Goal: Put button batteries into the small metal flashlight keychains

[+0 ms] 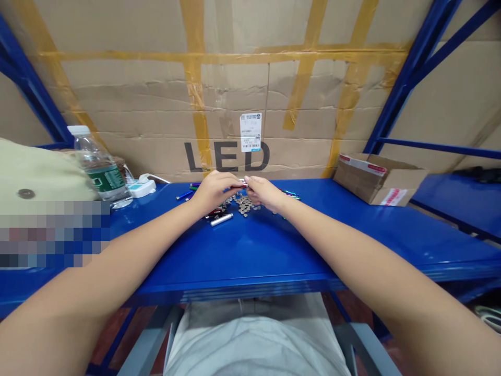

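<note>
My left hand and my right hand meet over the table, fingers closed around the two ends of a small red and silver tube. Most of that tube is hidden by the fingers. Below them lies a loose pile of small round metal discs, like button cells. A silver metal tube lies in front of my left hand, beside several dark red tubes. Blue tubes lie to the left, and shiny blue-green tubes show past my right hand.
The blue table backs onto a large taped carton. At left stand a water bottle and a white power strip, next to a person in a pale hat. An opened cardboard box sits at right, near blue shelf posts.
</note>
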Available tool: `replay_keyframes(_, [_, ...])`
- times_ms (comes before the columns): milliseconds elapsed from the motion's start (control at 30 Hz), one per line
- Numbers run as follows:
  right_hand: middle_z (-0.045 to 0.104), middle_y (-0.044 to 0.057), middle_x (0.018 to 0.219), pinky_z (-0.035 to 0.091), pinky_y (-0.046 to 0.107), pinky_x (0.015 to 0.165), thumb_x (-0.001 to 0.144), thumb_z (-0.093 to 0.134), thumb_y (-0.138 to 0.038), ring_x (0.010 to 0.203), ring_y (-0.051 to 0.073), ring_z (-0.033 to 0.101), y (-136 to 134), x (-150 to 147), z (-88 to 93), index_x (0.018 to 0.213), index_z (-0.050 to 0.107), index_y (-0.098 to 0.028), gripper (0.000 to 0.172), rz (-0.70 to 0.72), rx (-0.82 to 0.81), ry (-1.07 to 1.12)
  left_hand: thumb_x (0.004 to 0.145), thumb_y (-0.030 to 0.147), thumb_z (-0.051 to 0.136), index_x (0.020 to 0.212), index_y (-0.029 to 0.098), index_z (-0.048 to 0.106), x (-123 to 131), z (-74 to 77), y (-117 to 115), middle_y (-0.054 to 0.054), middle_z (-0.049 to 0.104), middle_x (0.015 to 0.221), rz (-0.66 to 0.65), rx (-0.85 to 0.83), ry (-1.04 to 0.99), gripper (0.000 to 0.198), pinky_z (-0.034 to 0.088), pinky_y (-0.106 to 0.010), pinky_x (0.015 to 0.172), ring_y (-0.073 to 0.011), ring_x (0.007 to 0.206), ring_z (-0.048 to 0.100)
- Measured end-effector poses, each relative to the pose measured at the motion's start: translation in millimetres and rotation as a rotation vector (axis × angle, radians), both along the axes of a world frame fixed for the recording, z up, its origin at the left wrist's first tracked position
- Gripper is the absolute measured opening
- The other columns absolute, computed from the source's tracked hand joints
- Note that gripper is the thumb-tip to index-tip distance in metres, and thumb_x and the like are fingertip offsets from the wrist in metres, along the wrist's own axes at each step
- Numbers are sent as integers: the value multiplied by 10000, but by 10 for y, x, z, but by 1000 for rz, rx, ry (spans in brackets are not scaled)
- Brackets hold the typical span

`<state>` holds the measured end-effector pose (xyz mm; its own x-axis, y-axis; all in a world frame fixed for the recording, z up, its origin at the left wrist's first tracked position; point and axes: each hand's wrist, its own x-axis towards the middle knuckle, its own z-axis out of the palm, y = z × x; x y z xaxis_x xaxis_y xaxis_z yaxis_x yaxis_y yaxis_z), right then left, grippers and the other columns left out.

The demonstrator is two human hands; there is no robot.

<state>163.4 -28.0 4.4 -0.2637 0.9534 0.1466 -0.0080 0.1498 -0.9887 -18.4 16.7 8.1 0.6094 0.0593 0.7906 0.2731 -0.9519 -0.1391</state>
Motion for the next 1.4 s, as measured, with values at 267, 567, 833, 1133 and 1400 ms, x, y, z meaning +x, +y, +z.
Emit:
replay_keyframes(267, [214,-98,443,132,201,374,1015,227,-309,376,70,103,-66,-27,70,664,311,-218,373,184,-290,-12,971,263,477,959,293,691,-91,93,20,0,750,986,33,287,217,217,402,-317,702,-146,886,678])
replay_keyframes(567, [325,-52,403,209,240,380,988,313,-486,356,77,260,-2,-34,-66,564,347,-217,504,-148,81,-245,956,318,518,991,269,690,-45,-8,18,-28,751,944,-2,217,139,183,416,-307,713,-143,881,681])
replay_keyframes(833, [231,-75,399,140,227,367,985,127,-553,342,78,134,-73,-33,40,601,276,-229,524,67,-245,-204,966,318,490,957,274,706,-31,60,-7,-30,747,981,-14,159,202,221,455,-316,761,-153,908,679])
replay_keyframes(1133, [593,47,793,310,265,633,951,448,-425,724,178,498,61,321,109,830,536,-212,261,-274,671,-773,843,345,668,946,198,722,35,29,-24,-54,747,915,35,-306,-131,187,550,-306,754,-166,828,689])
replay_keyframes(1400, [582,23,735,306,271,622,949,430,-304,664,150,485,24,287,128,776,523,-209,218,-181,768,-944,818,294,688,927,191,727,33,-74,69,-47,755,886,-3,-540,-117,155,561,-281,684,-166,767,695])
